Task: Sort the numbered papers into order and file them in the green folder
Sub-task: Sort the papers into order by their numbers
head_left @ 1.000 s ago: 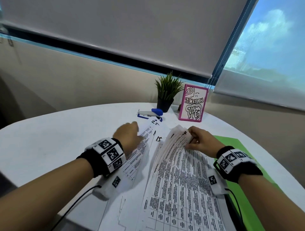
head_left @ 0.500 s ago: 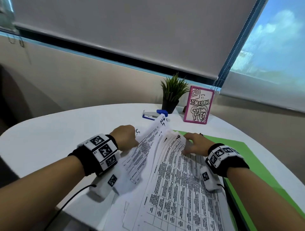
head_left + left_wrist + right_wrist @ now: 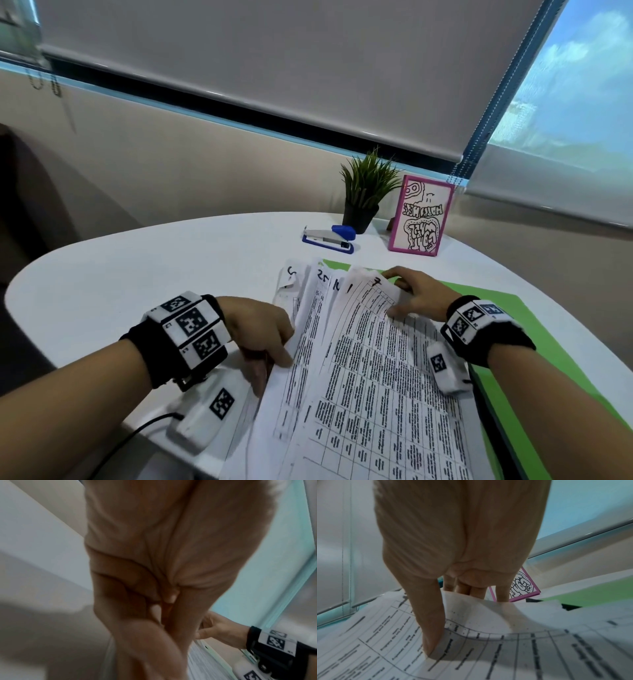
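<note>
A fanned stack of printed papers (image 3: 370, 377) lies in front of me, with handwritten numbers such as 25, 1 and 7 on the far corners. My left hand (image 3: 277, 353) grips the left edge of the left sheets, thumb on top and fingers underneath. My right hand (image 3: 397, 298) pinches the top right corner of the upper sheets. In the right wrist view its thumb (image 3: 431, 635) presses on the page and the fingers are behind the curled-up corner. The green folder (image 3: 513, 325) lies open under the papers, on the right.
At the back of the white table (image 3: 137, 274) stand a blue-and-white stapler (image 3: 329, 238), a small potted plant (image 3: 366, 192) and a pink-framed drawing (image 3: 421, 216). The table's rounded edge runs near my left forearm. A cable hangs from my left wrist camera.
My left hand has drawn back toward me from the far left sheets and now grips their left edge. The fanned sheets have closed up. My right hand has stayed at the top right corner.
</note>
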{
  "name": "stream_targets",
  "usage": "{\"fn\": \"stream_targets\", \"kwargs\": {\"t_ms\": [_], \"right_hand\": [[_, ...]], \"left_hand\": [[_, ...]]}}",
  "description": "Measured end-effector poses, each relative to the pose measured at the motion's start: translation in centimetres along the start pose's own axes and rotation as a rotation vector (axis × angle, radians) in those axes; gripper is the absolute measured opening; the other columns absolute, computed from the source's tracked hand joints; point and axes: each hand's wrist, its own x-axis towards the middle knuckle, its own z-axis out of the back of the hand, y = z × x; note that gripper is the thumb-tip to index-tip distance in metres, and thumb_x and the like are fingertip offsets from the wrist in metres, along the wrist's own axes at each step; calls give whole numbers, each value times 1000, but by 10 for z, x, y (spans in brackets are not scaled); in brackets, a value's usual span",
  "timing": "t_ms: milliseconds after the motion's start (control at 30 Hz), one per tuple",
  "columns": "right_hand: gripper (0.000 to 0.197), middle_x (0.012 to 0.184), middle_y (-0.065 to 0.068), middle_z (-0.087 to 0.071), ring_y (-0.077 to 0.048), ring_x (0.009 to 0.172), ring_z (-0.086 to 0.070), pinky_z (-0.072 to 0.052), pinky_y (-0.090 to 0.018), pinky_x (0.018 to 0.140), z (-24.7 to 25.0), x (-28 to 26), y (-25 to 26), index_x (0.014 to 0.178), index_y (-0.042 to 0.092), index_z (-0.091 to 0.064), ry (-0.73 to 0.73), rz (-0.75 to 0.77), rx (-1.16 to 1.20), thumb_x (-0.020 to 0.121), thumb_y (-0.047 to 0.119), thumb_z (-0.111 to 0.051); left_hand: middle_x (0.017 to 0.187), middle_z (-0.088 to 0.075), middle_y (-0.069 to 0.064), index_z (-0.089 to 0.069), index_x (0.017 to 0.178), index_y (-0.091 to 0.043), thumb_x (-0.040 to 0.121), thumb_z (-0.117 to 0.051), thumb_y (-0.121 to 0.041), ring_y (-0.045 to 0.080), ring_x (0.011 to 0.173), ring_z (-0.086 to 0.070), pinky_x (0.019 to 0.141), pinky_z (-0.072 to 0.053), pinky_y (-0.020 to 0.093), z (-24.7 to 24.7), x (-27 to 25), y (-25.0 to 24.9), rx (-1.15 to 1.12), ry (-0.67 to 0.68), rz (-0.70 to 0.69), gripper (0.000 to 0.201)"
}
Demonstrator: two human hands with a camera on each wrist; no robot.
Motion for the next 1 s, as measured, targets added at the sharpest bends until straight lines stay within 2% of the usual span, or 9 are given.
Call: {"fn": "stream_targets", "kwargs": {"t_ms": [100, 167, 267, 500, 600, 667, 767, 900, 1000], "right_hand": [[57, 112, 0, -68, -13, 99, -66, -49, -18, 82, -1, 4, 2, 121, 25, -52, 49, -20, -42, 74, 11, -81], [59, 118, 1, -65, -15, 106, -61, -45, -24, 90, -1, 6, 3, 125, 23, -52, 61, -32, -87, 74, 14, -81], [61, 117, 1, -64, -15, 105, -59, -42, -25, 88, -1, 9, 6, 129, 18, -52, 69, -41, -118, 75, 11, -79], [41, 95, -6, -65, -24, 84, -60, -48, -34, 72, 2, 9, 4, 99, 18, -54, 37, -24, -130, 69, 10, -82], [45, 85, -6, -63, -22, 74, -60, -51, -30, 64, 2, 5, 4, 100, 13, -54, -1, 0, -55, 68, 4, -83], [51, 75, 2, -50, -13, 63, -48, -40, -21, 54, 1, 1, 4, 104, 13, -52, -57, 10, -19, 66, 3, -84], [46, 78, -1, -52, -14, 67, -48, -41, -27, 61, 3, -6, 4, 99, 17, -56, -69, 44, 27, 66, 6, -86], [21, 75, -1, -69, -12, 68, -60, -47, -30, 68, 6, -19, 3, 74, 17, -64, -30, 76, 14, 70, 9, -83], [24, 69, 3, -68, -9, 66, -62, -48, -29, 70, 7, -21, -1, 66, 17, -63, -38, 91, 38, 70, 2, -81]], "left_hand": [[63, -71, 6, -55, 73, -7, 86, -72, -28, 23, 62, -65, 69, -53, 31, -3, 4, -1, -42, 20, -8, 30], [75, -73, 16, -61, 81, 3, 84, -75, -27, 23, 63, -66, 69, -58, 37, -2, 12, -1, -87, -160, -24, 33], [61, -66, 16, -53, 72, -4, 90, -65, -12, 25, 53, -64, 56, -55, 30, 1, 22, -2, -203, -403, -50, 23], [70, -60, 14, -46, 70, -10, 88, -62, -7, 30, 68, -63, 75, -57, 50, -6, 31, -17, -204, -366, -63, 25], [81, -62, 19, -49, 82, -8, 82, -64, -5, 30, 71, -65, 70, -56, 42, -7, 32, -20, -241, -403, -29, 16], [97, -61, 13, -48, 101, -7, 81, -69, -15, 28, 87, -62, 71, -49, 34, -6, 33, -22, -36, -585, 39, 30], [110, -53, 10, -46, 114, -6, 84, -65, -14, 29, 97, -56, 76, -45, 33, 1, 37, -31, 154, -901, -30, 37], [98, -70, 12, -65, 101, -3, 87, -53, -2, 26, 91, -67, 79, -56, 35, 13, 56, -43, -35, -714, 3, 18], [72, -63, 15, -57, 73, 3, 86, -45, 12, 24, 57, -62, 51, -55, 27, 10, 66, -51, -285, -573, 29, 19]]}}
